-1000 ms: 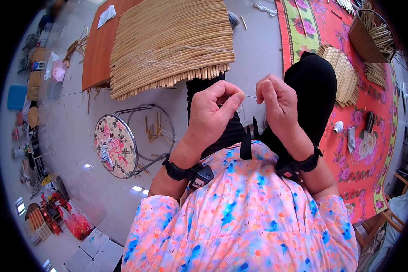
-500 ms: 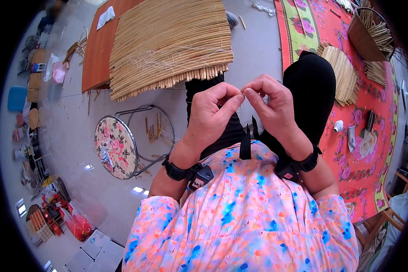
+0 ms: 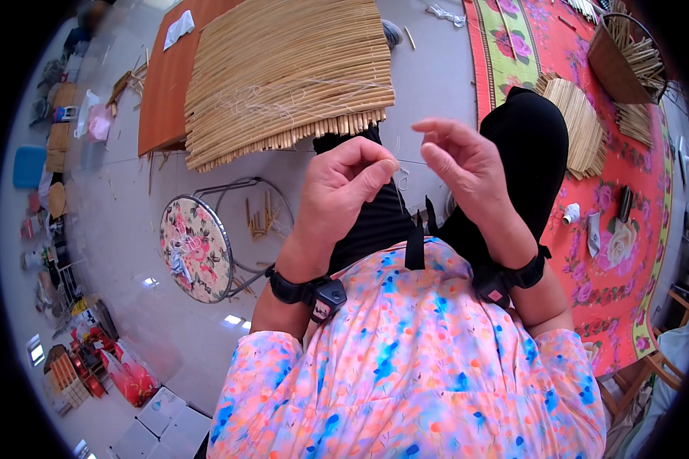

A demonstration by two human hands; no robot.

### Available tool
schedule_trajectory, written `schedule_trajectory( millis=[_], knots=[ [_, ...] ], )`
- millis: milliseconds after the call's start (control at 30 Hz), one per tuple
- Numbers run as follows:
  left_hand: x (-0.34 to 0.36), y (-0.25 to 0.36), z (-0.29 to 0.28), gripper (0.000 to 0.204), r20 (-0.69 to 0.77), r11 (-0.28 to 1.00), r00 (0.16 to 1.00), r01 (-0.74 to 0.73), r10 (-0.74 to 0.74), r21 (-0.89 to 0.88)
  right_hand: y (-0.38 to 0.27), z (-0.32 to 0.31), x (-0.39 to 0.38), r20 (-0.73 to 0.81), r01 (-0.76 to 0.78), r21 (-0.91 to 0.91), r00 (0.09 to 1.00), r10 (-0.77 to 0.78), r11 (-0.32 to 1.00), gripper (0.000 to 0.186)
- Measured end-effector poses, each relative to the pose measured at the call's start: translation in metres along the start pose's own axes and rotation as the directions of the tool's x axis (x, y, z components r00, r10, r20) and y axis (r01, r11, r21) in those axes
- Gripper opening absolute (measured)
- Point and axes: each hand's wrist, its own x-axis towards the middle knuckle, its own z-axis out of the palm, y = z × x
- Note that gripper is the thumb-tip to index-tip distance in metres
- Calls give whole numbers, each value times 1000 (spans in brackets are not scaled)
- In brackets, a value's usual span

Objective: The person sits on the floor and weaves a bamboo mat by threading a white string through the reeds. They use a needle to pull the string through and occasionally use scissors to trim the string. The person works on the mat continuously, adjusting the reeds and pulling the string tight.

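Note:
Above my lap, my left hand [image 3: 344, 191] pinches a thin pale thread [image 3: 403, 182], which dangles below its fingertips. My right hand [image 3: 463, 164] is just to the right, its fingers loosely apart; I see nothing held in it. Beyond my hands, a mat of straw-coloured reed sticks [image 3: 287, 61], with loose thread strands across it, lies over an orange wooden board [image 3: 159, 92]. My dark-trousered legs [image 3: 532, 141] are spread beneath my hands.
A round floral stool [image 3: 195, 245] lies tipped at left with loose sticks nearby. At right, a red floral rug [image 3: 605, 298] holds a fan-shaped stick bundle [image 3: 570, 122], a white spool [image 3: 570, 214] and a basket of sticks [image 3: 620, 65]. Bags [image 3: 130, 371] and boxes sit at lower left.
My hands came together at the fingertips, then parted. My left hand has moved left and down with the thread; my right hand has lifted away and its fingers have opened.

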Motion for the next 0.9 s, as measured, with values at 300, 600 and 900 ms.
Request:
schedule_trajectory(
  millis=[300,600,900],
  knots=[
    [0,1,7,9,7,998,1000,10,-10,64,-4,9,-3,161,-113,309,985,65,944,24],
    [0,2,9,8,-16,982,998,-50,54,181,7,0,2,-55,-95,351,991,122,931,15],
    [4,0,8,9,-75,987,992,-86,97,133,6,12,-13,150,-85,-82,984,97,993,11]
  ],
)
